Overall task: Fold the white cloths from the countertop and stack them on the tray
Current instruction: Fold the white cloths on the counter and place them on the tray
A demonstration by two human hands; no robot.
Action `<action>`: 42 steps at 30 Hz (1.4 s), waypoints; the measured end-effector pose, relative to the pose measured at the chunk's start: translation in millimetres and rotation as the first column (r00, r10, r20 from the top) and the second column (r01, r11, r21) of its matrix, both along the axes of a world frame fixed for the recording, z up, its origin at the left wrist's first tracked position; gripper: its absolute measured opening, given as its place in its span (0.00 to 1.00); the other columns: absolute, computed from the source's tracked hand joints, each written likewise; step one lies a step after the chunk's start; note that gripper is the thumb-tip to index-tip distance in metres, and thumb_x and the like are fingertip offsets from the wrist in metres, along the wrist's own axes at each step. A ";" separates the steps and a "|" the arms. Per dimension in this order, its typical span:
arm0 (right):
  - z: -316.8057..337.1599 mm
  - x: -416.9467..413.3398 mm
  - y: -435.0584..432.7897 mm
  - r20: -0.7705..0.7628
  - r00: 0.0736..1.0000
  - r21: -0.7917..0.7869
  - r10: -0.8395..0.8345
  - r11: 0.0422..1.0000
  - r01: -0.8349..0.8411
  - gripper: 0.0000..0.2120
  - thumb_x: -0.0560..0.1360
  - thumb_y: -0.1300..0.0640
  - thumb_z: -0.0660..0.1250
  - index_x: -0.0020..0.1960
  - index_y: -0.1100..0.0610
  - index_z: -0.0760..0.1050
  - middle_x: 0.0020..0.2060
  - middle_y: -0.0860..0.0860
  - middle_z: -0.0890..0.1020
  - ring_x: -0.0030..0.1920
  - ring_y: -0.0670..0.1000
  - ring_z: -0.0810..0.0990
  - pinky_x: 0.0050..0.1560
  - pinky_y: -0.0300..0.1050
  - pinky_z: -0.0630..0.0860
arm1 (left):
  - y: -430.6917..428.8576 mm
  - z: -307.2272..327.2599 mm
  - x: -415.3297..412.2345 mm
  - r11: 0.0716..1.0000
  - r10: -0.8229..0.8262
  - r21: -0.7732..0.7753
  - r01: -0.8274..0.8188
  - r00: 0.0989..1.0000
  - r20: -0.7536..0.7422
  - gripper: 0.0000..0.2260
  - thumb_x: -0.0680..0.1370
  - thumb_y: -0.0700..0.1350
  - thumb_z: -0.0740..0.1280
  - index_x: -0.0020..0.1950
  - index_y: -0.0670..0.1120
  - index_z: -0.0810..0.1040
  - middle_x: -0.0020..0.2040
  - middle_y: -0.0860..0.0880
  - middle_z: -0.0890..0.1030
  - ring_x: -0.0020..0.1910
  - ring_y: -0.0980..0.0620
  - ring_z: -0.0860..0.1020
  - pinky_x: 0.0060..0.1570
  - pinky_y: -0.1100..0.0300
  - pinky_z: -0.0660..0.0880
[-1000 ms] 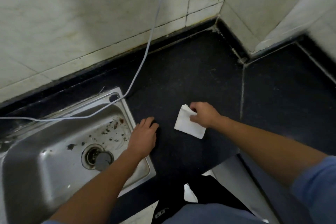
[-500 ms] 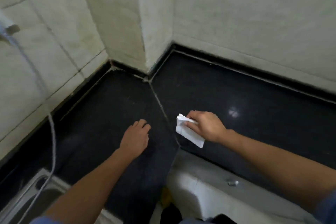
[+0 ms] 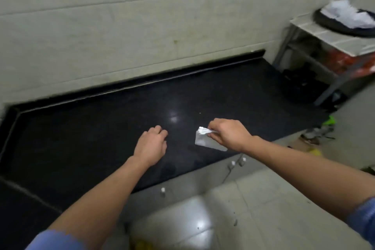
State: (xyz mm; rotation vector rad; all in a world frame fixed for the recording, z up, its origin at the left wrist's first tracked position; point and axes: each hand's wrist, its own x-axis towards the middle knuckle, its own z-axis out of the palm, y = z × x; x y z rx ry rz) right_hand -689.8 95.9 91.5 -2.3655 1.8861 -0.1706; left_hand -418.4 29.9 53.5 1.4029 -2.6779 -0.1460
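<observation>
Cloth [image 3: 205, 140], folded small, is pinched in the right hand [image 3: 229, 134] over the dark desk [image 3: 91, 124], likely bound for the tray [image 3: 324, 22] far right, while the left hand [image 3: 151, 145] hovers empty, fingers loosely curled.

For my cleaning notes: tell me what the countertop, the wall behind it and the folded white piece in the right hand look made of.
Countertop: dark polished stone, perhaps granite; it mirrors a light spot.
Wall: large pale tiles, matte and stained, with faint joint lines.
Folded white cloth, pinched by the right hand: thin, crisp-edged; fabric or paper, the blur leaves it open.
</observation>
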 end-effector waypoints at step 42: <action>161.6 -819.5 -3.5 0.150 0.808 -0.116 -0.570 0.801 0.587 0.03 0.77 0.50 0.62 0.46 0.48 0.73 0.41 0.46 0.78 0.42 0.51 0.77 0.39 0.48 0.72 | -152.4 129.2 -909.6 0.925 -0.381 -0.152 0.349 0.847 -0.370 0.08 0.76 0.45 0.66 0.55 0.47 0.78 0.51 0.51 0.77 0.49 0.51 0.77 0.48 0.55 0.76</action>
